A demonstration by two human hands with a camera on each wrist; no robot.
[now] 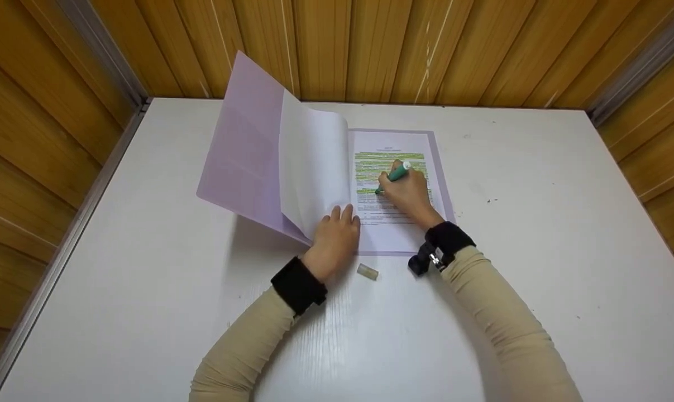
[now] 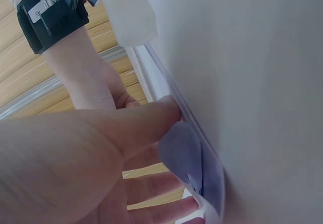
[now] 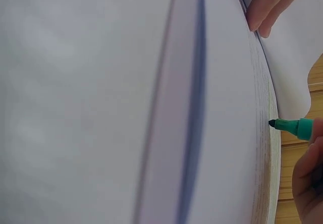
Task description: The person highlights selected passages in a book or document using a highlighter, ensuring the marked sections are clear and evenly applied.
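Note:
A lilac folder (image 1: 247,151) lies open on the white table (image 1: 147,251), its cover and a white sheet (image 1: 314,162) raised to the left. My left hand (image 1: 335,237) rests with straight fingers on the lower edge of those turned pages (image 2: 189,153), holding them back. My right hand (image 1: 406,192) grips a green marker (image 1: 392,177), whose tip (image 3: 273,124) touches the printed page (image 1: 392,184). Several text lines there are highlighted green. In the right wrist view the left fingertips (image 3: 267,7) show at the top.
A small pale marker cap (image 1: 367,272) lies on the table between my wrists. Wooden plank walls (image 1: 370,44) enclose the table at the back and both sides. A black wrist strap (image 2: 50,19) of the right arm shows in the left wrist view.

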